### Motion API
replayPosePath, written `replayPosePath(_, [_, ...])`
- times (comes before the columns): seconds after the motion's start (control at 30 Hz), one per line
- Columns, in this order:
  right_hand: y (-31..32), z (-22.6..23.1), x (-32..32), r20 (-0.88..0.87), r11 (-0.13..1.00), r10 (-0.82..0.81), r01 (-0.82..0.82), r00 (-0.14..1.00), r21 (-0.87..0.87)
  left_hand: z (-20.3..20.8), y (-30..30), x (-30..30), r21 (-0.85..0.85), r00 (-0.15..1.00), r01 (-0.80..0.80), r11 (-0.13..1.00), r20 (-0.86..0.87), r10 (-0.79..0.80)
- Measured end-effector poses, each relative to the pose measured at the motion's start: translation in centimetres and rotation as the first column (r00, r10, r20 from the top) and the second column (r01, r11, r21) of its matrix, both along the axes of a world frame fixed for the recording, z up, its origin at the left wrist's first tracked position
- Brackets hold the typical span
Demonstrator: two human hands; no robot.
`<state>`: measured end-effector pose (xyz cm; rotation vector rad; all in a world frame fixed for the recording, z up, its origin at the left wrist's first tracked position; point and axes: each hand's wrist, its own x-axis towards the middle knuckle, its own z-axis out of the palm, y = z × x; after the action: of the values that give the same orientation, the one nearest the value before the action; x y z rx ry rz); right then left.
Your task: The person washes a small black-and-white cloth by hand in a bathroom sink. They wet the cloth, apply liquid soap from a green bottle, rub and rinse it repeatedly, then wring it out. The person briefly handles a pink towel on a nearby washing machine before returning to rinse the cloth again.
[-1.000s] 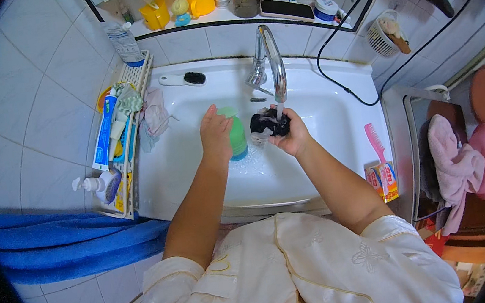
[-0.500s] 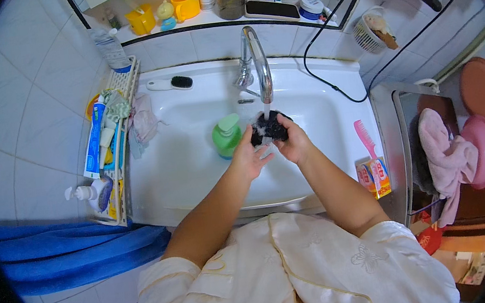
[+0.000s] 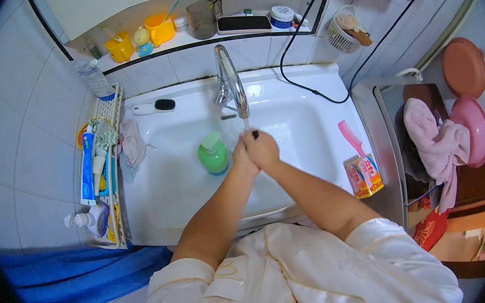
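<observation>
Has left hand (image 3: 242,158) curled tightly against right hand (image 3: 263,149) just below the tap (image 3: 236,89), around a black bundle (image 3: 255,134) showing slightly on the right hand's side, too hidden to tell its long axis, with the green bottle (image 3: 213,156) just beside the left.

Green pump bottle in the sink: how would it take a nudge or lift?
The green pump bottle might slide if nudged low, given the glossy sink. Pushed at its raised pump head, it could tip. Water running nearby suggests a slippery grip.
</observation>
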<state>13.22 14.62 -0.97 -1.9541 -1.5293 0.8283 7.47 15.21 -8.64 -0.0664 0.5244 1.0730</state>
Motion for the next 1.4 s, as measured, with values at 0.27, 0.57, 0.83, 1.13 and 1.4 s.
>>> replayPosePath(0.27, [0.6, -8.2, 5.5, -0.307, 0.971, -0.201, 0.147, 0.930, -0.190, 4.0, 0.5, -0.9, 0.166, 0.859, -0.066, 0.984, -0.493, 0.140])
replayPosePath(0.57, [-0.3, -1.4, 4.7, -0.875, 0.894, -0.204, -0.281, 0.439, -0.349, 2.6, 0.9, -2.4, 0.174, 0.938, -0.135, 0.975, -0.294, 0.182])
replayPosePath(0.83, [2.6, -2.4, 7.4, -0.950, 0.943, -0.312, 0.115, -0.025, -0.313, 0.6, 0.4, -3.5, -0.045, 0.918, -0.266, 0.963, -0.318, 0.238])
replayPosePath(1.13, [4.2, -0.5, 9.5, -0.958, 0.958, -0.280, 0.051, -0.057, -0.283, -4.2, -0.3, -3.9, -0.125, 0.935, -0.087, 0.988, -0.352, 0.038])
replayPosePath(1.4, [4.1, -2.5, 12.1, -0.972, 0.968, -0.184, 0.144, -0.148, -0.205, 1.8, -0.7, -3.6, -0.017, 0.947, -0.235, 0.972, -0.231, 0.225])
